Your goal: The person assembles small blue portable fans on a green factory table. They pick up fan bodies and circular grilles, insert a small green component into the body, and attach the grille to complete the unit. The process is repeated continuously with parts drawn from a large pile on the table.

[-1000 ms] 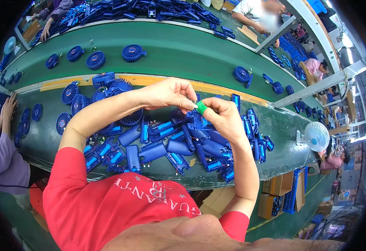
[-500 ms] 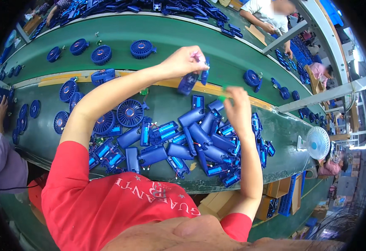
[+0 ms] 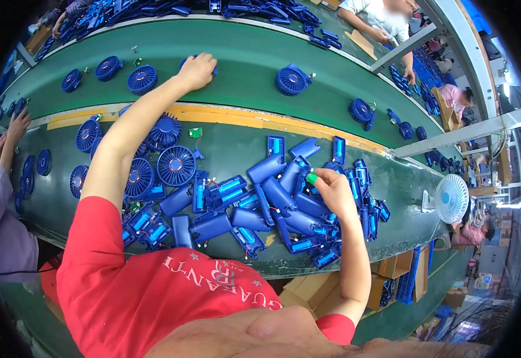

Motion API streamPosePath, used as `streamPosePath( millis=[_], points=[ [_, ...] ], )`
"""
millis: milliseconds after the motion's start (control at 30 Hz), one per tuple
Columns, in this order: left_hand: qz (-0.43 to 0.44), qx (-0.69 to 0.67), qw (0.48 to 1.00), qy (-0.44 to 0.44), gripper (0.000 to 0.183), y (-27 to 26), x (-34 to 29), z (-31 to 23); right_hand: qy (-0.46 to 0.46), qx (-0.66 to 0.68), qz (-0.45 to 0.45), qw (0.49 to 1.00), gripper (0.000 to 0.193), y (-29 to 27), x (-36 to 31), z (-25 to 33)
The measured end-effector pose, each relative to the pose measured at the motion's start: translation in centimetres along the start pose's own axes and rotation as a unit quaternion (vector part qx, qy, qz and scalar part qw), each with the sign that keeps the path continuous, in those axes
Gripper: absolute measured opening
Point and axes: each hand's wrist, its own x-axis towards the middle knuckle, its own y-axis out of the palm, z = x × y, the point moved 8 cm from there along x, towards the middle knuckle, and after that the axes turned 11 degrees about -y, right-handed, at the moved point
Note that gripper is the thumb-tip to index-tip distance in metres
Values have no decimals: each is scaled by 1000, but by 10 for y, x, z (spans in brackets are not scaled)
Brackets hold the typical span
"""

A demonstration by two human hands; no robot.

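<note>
My left hand (image 3: 197, 71) reaches out across the green belt (image 3: 242, 71), its fingers bent down over a blue fan (image 3: 183, 62) that lies there, mostly hidden under it. I cannot tell whether those fingers are clamped on the fan or only resting against it.

My right hand (image 3: 335, 190) is over the heap of blue casings (image 3: 266, 169) on the tabletop (image 3: 406, 185). Its fingers are bent, with a green wrap (image 3: 312, 178) at one tip, just beside a casing at the heap's upper side. I cannot tell if it grips anything.

Many of the casings lie open, showing light blue cells (image 3: 232, 195); others lie back up. To the left of the heap, more fans (image 3: 176, 165) lie on the tabletop, and near them a small green board (image 3: 196, 132). A yellow strip (image 3: 245, 120) runs between tabletop and belt. Further right stands a white fan (image 3: 452, 198). At my left are a co-worker's hands (image 3: 17, 128).
</note>
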Motion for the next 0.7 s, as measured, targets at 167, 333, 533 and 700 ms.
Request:
streamPosePath(
  millis=[167,333,533,700],
  points=[
    [72,100,992,33,36,11,-7,-11,48,106,-49,992,18,11,3,-12],
    [241,-312,919,-9,41,-13,-26,-33,-15,302,-141,943,18,-3,0,-13],
    [295,-592,748,-58,26,-32,-50,-60,-41,340,-152,927,18,-4,28,24],
    [181,-520,832,67,25,-106,-80,-107,-97,254,-100,957,18,22,32,69]
  ],
)
